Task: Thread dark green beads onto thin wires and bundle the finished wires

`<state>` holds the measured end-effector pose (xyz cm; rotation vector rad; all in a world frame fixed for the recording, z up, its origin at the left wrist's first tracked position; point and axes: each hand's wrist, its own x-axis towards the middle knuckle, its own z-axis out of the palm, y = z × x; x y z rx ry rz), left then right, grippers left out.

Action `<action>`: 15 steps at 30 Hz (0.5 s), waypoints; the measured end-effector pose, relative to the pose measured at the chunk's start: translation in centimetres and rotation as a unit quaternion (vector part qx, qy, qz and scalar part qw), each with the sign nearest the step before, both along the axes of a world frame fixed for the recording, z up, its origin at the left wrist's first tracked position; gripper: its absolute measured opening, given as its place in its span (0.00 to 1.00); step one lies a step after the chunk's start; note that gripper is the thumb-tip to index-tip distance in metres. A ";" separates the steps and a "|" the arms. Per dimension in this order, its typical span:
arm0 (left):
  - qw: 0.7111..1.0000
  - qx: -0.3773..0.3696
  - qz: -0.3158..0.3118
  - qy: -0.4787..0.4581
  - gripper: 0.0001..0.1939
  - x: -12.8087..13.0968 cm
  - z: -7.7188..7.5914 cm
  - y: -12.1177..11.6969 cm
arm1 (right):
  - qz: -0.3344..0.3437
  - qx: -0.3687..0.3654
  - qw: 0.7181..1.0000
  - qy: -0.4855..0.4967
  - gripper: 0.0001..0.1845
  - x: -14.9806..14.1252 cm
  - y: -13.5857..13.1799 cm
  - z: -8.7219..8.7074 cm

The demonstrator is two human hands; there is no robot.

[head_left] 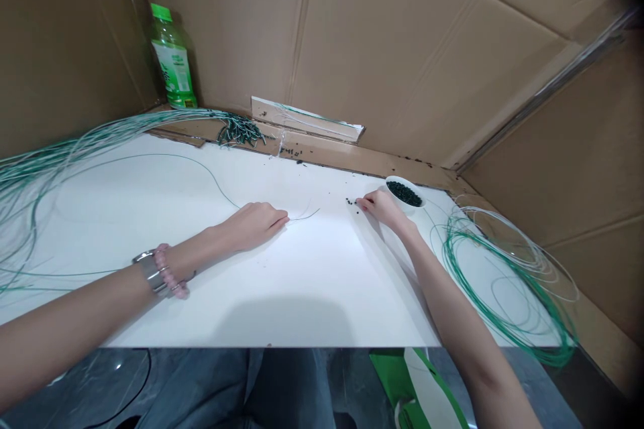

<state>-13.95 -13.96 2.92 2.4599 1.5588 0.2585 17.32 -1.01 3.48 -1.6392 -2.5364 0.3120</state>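
My left hand (259,224) is closed around a thin green wire (211,177), just above the white tabletop. The wire's fine end sticks out past the fingertips toward the right. At the right, my right hand (382,208) is in a pinch, its fingertips down by a few loose dark beads (349,201). Whether a bead sits between those fingertips is too small to tell. Close behind that hand stands a white bowl (421,202) filled with small dark green beads (404,192).
A bundle of green and white wires (125,122) runs along the left, ending in a dark beaded cluster (240,130). Coiled green wire (483,301) hangs over the right front edge. A green bottle (174,67) stands at the back left. Cardboard walls (362,33) enclose the tabletop (312,268).
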 end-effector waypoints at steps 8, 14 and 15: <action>1.000 -0.005 0.002 0.009 0.22 0.0 0.1 0.0 | -0.031 -0.006 0.999 -0.001 0.16 0.0 -0.2 0.1; 1.000 -0.007 0.003 0.013 0.22 0.1 0.1 -0.1 | -0.042 -0.010 0.999 0.009 0.16 -0.2 -0.5 0.4; 1.000 -0.007 0.004 0.013 0.22 0.1 0.1 -0.1 | -0.044 -0.011 0.999 0.010 0.16 -0.2 -0.5 0.4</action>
